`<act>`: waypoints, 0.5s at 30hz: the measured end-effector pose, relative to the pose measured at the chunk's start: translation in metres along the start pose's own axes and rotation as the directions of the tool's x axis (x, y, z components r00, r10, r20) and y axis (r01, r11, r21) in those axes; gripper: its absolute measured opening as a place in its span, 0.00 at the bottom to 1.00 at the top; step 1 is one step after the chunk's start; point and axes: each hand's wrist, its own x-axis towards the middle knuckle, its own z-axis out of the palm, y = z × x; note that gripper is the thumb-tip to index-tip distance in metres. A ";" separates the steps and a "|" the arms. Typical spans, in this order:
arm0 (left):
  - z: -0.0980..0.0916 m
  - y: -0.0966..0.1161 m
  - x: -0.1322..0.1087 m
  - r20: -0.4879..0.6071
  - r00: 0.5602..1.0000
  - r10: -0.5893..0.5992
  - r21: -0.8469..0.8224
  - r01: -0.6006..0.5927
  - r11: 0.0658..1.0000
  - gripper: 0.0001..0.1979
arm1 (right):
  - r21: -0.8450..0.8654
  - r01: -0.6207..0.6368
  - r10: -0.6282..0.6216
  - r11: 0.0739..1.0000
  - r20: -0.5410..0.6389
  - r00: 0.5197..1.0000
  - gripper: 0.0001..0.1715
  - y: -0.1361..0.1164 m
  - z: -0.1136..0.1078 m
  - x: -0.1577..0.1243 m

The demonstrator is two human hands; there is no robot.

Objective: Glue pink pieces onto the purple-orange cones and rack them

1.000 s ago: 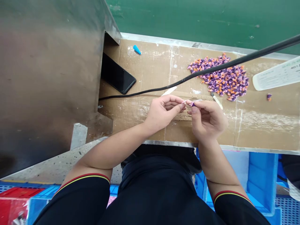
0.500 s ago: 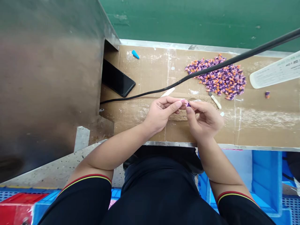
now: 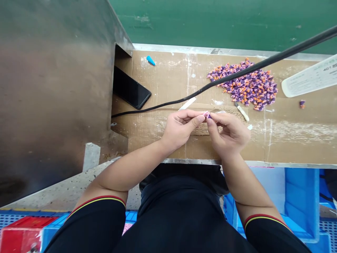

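Observation:
My left hand (image 3: 183, 128) and my right hand (image 3: 229, 135) meet above the cardboard sheet (image 3: 168, 79), their fingertips pinching a tiny purple-and-pink piece (image 3: 208, 115) that the fingers mostly hide. Beyond my right hand lies a heap of small purple and orange pieces (image 3: 243, 84). A lone matching piece (image 3: 302, 103) sits further right. Nearest my right fingers is a white-handled blade tool (image 3: 241, 111), not touched. A blue plastic cone (image 3: 150, 60) lies near the far edge.
A black smartphone (image 3: 131, 88) lies at the left, beside a dull metal panel (image 3: 52, 98). A black cable (image 3: 210, 88) crosses above the heap's near side. A printed white card (image 3: 310, 75) lies at right. Blue crates (image 3: 300, 200) stand below the bench edge.
My hands have drawn closer together, and the pinched piece has shifted slightly left. The white-handled tool now shows fully beyond my right hand. The view has shifted a little.

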 end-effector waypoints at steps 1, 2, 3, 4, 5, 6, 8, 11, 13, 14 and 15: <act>0.000 0.001 -0.001 -0.005 1.000 0.027 0.033 -0.027 0.999 0.16 | -0.009 0.006 -0.006 1.000 -0.002 1.000 0.09 0.000 0.000 0.000; 0.001 0.001 -0.001 -0.007 0.998 0.056 0.061 -0.055 0.997 0.16 | -0.017 0.015 -0.016 1.000 -0.005 1.000 0.08 0.000 0.000 0.000; 0.001 0.001 -0.002 -0.009 0.996 0.085 0.085 -0.084 0.993 0.15 | -0.023 0.026 -0.026 0.999 -0.008 1.000 0.08 0.001 0.000 0.000; 0.001 0.001 -0.002 -0.010 0.994 0.113 0.100 -0.112 0.989 0.14 | -0.028 0.035 -0.035 0.999 -0.011 0.999 0.09 0.001 0.000 0.000; 0.001 0.001 -0.002 -0.009 0.990 0.139 0.110 -0.137 0.984 0.13 | -0.029 0.042 -0.042 0.999 -0.013 0.999 0.09 0.001 -0.001 0.000; 0.001 0.000 -0.002 -0.007 0.987 0.160 0.116 -0.158 0.981 0.12 | -0.028 0.045 -0.046 0.999 -0.013 0.999 0.09 0.001 -0.001 0.000; 0.001 0.000 -0.002 -0.002 0.983 0.182 0.128 -0.180 0.975 0.10 | -0.027 0.049 -0.049 0.998 -0.013 0.999 0.10 0.001 -0.001 0.000; 0.001 -0.001 -0.002 0.004 0.985 0.172 0.156 -0.170 0.973 0.11 | -0.027 0.052 -0.052 0.998 -0.017 0.999 0.10 0.001 -0.001 0.000; 0.000 -0.002 -0.002 0.007 0.988 0.157 0.166 -0.156 0.974 0.13 | -0.023 0.049 -0.050 0.999 -0.019 0.999 0.10 0.000 -0.001 0.001; 0.000 -0.002 -0.003 0.006 0.988 0.153 0.166 -0.151 0.974 0.14 | -0.023 0.047 -0.048 0.999 -0.019 0.999 0.10 0.000 -0.001 0.001; 0.001 -0.002 -0.003 0.005 0.989 0.151 0.164 -0.150 0.975 0.15 | -0.029 0.046 -0.046 0.999 -0.018 0.999 0.10 0.000 -0.001 0.001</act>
